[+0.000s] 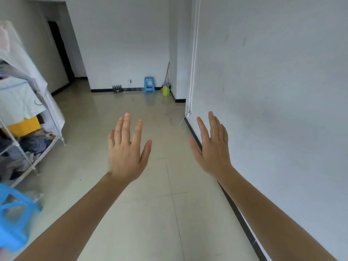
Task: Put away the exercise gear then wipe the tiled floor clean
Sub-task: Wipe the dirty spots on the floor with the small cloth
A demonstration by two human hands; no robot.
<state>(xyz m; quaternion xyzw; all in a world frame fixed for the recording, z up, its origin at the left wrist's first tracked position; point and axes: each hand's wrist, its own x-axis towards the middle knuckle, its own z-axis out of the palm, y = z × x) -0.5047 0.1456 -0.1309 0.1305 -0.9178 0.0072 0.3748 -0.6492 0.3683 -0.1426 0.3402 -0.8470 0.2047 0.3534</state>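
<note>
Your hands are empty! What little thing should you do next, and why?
Probably step toward the far wall. The left hand and right hand are open and hold nothing. The black thing there may be exercise gear, though it is too small to tell. A long handle leans by the green bucket in the corner.

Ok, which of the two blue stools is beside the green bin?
The far stool against the back wall; the green bin sits just right of it. The other stool is close by at lower left, next to the clothes rack.
</note>
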